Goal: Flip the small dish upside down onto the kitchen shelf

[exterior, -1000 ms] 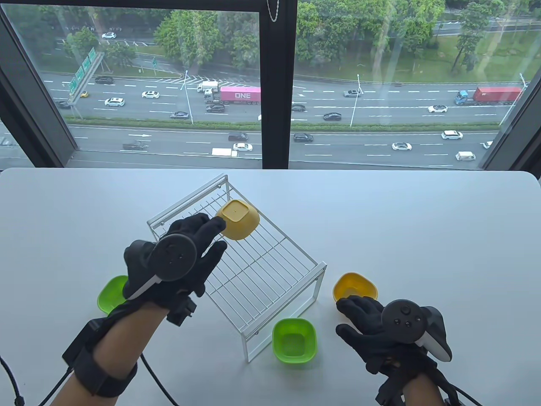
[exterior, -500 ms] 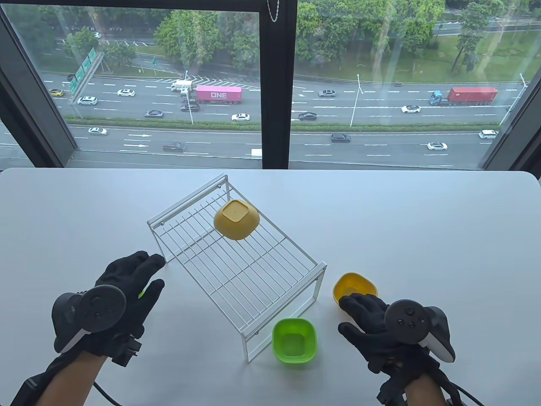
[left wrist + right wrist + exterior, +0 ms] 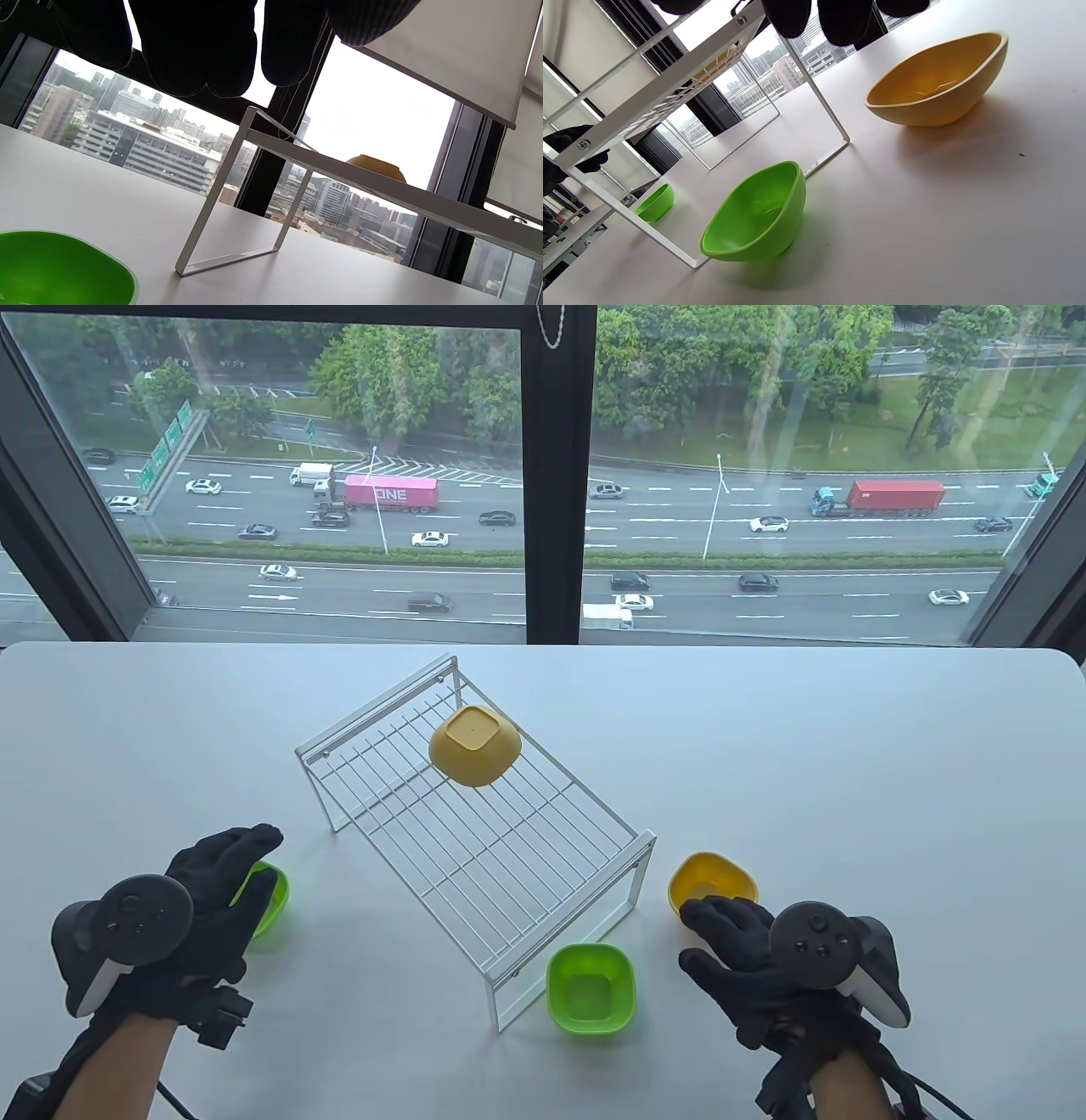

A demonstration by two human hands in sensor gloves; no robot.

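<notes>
A white wire kitchen shelf (image 3: 475, 823) stands in the middle of the table. One yellow dish (image 3: 473, 745) lies upside down on its far end; it also shows in the left wrist view (image 3: 375, 166). My left hand (image 3: 222, 874) hovers open just above a green dish (image 3: 270, 902) left of the shelf, not gripping it; that dish shows in the left wrist view (image 3: 59, 271). My right hand (image 3: 721, 937) is open and empty, close to an upright yellow dish (image 3: 713, 880), also in the right wrist view (image 3: 937, 82).
A second green dish (image 3: 591, 988) sits upright in front of the shelf's near corner, also in the right wrist view (image 3: 759, 216). The white table (image 3: 848, 780) ends at a window at the back.
My left hand let go of the upside-down yellow dish on the shelf and drew back down-left to hover over the left green dish. The right hand has stayed in place.
</notes>
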